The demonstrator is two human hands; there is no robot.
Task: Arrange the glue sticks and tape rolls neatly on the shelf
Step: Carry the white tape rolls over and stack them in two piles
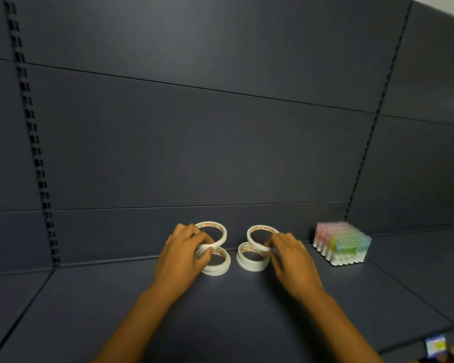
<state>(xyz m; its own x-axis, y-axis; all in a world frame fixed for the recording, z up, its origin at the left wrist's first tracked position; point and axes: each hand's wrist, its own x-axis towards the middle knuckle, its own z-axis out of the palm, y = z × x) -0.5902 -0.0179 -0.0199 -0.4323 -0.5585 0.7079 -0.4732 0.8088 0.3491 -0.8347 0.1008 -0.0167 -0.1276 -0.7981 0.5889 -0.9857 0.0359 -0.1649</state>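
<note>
Hands reach forward over the dark shelf (116, 297). Left hand (181, 252) curls its fingers on the left tape rolls (215, 255); right hand (291, 255) pinches, it seems, the right tape rolls (254, 254). Glue sticks (340, 243) stand packed together well to the right.

Single head-worn wide-angle view, looking forward and slightly down onto dark shelf (116, 310), back panel (194, 140) filling upper frame. Close range: both forearms enter from bottom edge. Edges bend from lens distortion; lower right corner blurred, contents there hard to tell.
</note>
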